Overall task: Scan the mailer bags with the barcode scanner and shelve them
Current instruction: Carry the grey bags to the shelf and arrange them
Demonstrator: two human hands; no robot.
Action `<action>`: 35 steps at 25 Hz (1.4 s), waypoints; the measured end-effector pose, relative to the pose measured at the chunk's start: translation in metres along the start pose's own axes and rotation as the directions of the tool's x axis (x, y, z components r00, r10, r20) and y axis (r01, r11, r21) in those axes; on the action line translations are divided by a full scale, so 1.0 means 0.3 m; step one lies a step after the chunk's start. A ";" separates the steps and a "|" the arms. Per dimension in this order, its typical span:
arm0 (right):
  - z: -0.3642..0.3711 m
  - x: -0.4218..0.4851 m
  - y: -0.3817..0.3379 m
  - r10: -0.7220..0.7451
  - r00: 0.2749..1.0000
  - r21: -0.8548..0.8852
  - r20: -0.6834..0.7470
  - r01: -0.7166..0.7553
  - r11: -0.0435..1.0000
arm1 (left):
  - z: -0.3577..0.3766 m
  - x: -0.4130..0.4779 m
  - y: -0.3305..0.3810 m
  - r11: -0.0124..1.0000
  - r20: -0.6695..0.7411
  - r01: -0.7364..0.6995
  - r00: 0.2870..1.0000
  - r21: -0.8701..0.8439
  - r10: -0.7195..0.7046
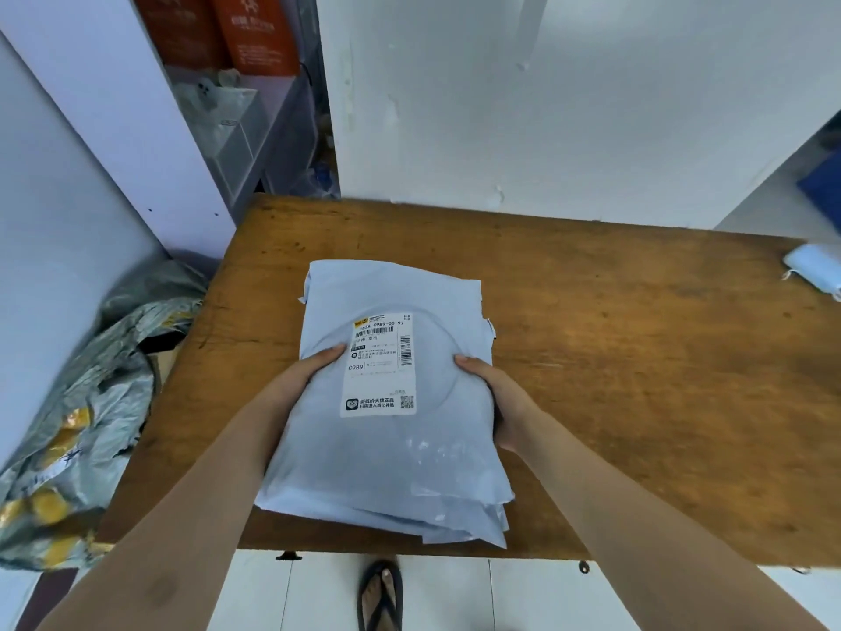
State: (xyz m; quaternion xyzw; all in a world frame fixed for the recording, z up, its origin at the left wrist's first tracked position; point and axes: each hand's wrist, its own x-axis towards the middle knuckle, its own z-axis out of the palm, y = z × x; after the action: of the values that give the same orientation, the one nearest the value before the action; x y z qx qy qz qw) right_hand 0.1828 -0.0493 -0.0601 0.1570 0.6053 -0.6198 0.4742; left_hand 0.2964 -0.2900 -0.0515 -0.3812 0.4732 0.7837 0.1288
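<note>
Nearest of all, below and behind both hands, a foot in a dark sandal [380,594] stood on the pale floor just short of the table's near edge. Both bare forearms reached forward to a stack of pale blue mailer bags [387,471], which was held between the hands over the wooden table [637,357]. Whether the stack rested on the wood or was lifted clear could not be told. The left hand [305,380] gripped the stack's left edge with its thumb laid on top, and the right hand [498,398] gripped the right edge the same way; the fingers of both were hidden beneath. Between the two thumbs, on the topmost bag, lay a white shipping label [381,364] with barcodes, the left thumb tip touching its edge. Well out beyond the left hand, a crumpled grey sack [86,403] with yellow markings slumped on the floor beside the table. Far beyond the right hand, a light blue face mask [814,273] sat at the table's far right edge. Past the left hand, farther still, orange boxes [255,34] stood on a white shelf unit [136,129], and a white wall [569,107] rose behind the table.
</note>
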 end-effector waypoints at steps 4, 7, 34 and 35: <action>-0.248 -0.193 -0.120 -0.213 0.975 0.084 -0.072 0.218 0.972 | 0.332 -0.044 0.100 0.987 0.104 -0.102 0.991 0.127 0.089; -0.529 -0.413 -0.234 -0.399 0.902 0.096 -0.166 0.418 0.903 | 0.700 -0.096 0.151 0.958 0.258 -0.226 0.950 0.175 0.177; -3.213 -1.636 -0.747 -0.729 0.249 -0.159 -0.638 0.883 0.441 | 3.894 -0.088 -0.171 0.738 0.798 -0.672 0.413 -0.057 0.439; -3.293 -1.623 -0.820 -0.734 0.255 -0.158 -0.629 0.883 0.442 | 3.966 -0.052 -0.140 0.737 0.789 -0.672 0.415 -0.069 0.453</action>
State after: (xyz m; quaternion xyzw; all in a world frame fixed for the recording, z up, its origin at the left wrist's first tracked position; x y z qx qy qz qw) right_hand -0.1394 0.9877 0.2467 0.0673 0.6395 -0.7483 -0.1631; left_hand -0.2353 0.7335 0.2441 0.1907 0.5699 0.7941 0.0908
